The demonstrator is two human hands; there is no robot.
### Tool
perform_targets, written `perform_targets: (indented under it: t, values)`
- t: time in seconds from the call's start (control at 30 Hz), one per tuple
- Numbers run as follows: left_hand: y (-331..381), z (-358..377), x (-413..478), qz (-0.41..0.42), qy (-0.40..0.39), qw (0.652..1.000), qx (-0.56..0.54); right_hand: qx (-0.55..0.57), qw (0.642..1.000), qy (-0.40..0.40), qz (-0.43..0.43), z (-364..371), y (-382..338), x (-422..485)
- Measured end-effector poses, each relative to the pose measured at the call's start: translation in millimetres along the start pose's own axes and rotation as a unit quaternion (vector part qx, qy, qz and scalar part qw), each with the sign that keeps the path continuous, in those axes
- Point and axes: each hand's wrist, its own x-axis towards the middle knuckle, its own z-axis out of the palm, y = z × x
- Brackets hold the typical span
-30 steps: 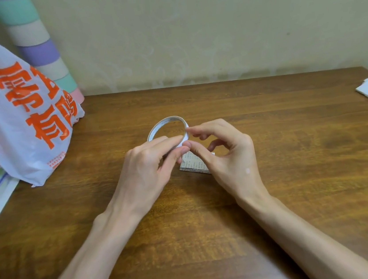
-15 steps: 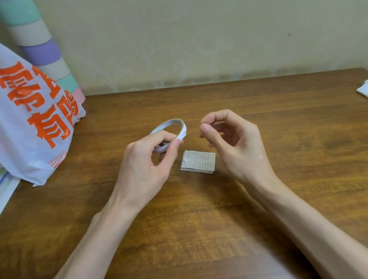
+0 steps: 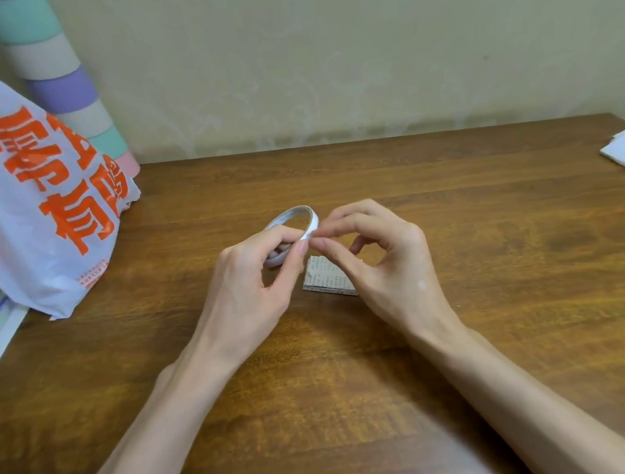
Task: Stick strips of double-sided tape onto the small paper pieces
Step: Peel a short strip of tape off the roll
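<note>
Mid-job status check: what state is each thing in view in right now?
White double-sided tape roll: held tilted over the brown wooden table.
Left hand: holds the roll.
Right hand: fingertips pinch the roll's rim.
Small printed paper pieces: stacked flat on the table, partly behind the right hand.
White plastic bag with orange print: standing, slumped.

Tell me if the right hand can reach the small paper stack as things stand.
Probably yes: the right hand hangs just above the paper stack, nothing between them, though its fingertips pinch at the tape roll.
</note>
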Motion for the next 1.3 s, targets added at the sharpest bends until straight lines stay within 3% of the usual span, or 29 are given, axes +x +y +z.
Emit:
perform_targets:
  t: [0.47,0.67,0.83,0.97,1.1,1.17,1.3]
  values:
    - [0.7,0.1,2.6,-0.047,-0.039,0.997,-0.055,-0.001,0.998,-0.054,0.027,2.2,-4.0,2.0]
    - [14.9,-1.2,8.0,-0.142,-0.061,0.958,-0.242,0.01,0.999,-0.036,-0.008,2.1,-9.5,2.6]
    - [9.7,-1.7,4.7,-0.226,-0.055,0.925,-0.3,0.242,0.961,-0.002,0.134,-8.0,-11.7,7.1]
    - [13.2,-1.5,4.7,-0.225,-0.056,0.929,-0.287,0.191,0.968,-0.029,0.159,-12.3,-5.5,8.0]
    - [16.6,-1.4,4.0,-0.198,-0.072,0.932,-0.294,0.215,0.962,-0.031,0.163,-11.5,-5.4,8.1]
    - [17.4,-2.1,3.4,-0.204,-0.105,0.915,-0.331,0.245,0.956,-0.02,0.16,-12.0,-5.2,7.8]
    - [24.4,1.0,1.1,-0.221,-0.2,0.827,-0.476,0.303,0.935,-0.018,0.181,-7.4,-3.8,5.8]
